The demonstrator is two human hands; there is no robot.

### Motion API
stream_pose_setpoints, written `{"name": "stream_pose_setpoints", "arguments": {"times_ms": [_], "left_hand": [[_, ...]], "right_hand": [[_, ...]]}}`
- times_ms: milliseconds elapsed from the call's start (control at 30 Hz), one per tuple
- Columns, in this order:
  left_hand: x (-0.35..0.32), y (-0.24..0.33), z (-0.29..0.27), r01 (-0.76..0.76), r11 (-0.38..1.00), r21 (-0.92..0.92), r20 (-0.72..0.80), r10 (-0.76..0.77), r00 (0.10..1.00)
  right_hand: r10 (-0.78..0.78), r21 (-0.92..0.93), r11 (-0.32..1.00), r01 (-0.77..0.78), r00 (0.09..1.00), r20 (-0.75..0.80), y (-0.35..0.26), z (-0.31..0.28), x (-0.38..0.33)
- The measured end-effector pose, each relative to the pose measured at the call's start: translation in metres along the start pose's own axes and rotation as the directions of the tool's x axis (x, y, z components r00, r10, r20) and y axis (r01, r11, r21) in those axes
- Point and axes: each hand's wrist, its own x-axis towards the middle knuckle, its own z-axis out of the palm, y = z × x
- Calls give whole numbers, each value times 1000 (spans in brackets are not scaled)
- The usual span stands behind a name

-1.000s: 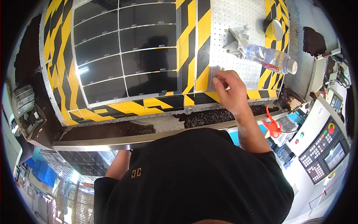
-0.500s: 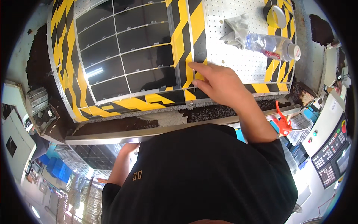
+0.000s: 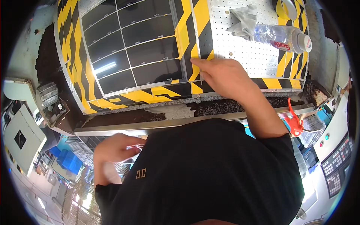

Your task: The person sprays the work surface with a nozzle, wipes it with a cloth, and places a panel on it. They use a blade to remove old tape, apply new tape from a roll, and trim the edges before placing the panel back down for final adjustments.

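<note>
My right hand (image 3: pixel 228 77) rests at the black-and-yellow striped border (image 3: pixel 195 69) beside the black sheet. Its index finger is stretched out, with the thumb apart from it and nothing seen between them. Split by pale lines into several dark rectangles, the glossy black sheet (image 3: pixel 153 50) lies flat on the bench to the left of that hand. Beyond the bench's front edge, close to my black shirt, is my left hand (image 3: pixel 116 148). Its fingers are bent toward a whitish thing (image 3: pixel 134 154), partly hidden by the shirt, whose kind I cannot make out.
On the perforated metal plate (image 3: pixel 247 56) lie a crumpled grey cloth (image 3: pixel 244 22) and a clear plastic bottle (image 3: pixel 279 37) on its side. A yellow tape roll (image 3: pixel 287 9) sits farther back. An orange-red handled tool (image 3: pixel 294 122) hangs at the metal front rail (image 3: pixel 187 122). A control panel (image 3: pixel 337 165) stands at right.
My left hand has come up and into fuller view by the front rail. My right hand stays at the striped border. The whole view has shifted slightly, with the bench higher in the picture.
</note>
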Motion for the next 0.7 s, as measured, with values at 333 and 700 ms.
{"name": "stream_pose_setpoints", "arguments": {"times_ms": [333, 700], "left_hand": [[69, -3, -55, 75, 892, 447, -836, 386, 390], [132, 32, -142, 212, 619, 757, -650, 746, 144]], "right_hand": [[56, 20, 998, -54, 993, -99, 5, -6, -3], [125, 91, 988, -123, 992, -16, 20, -46, -16]]}}
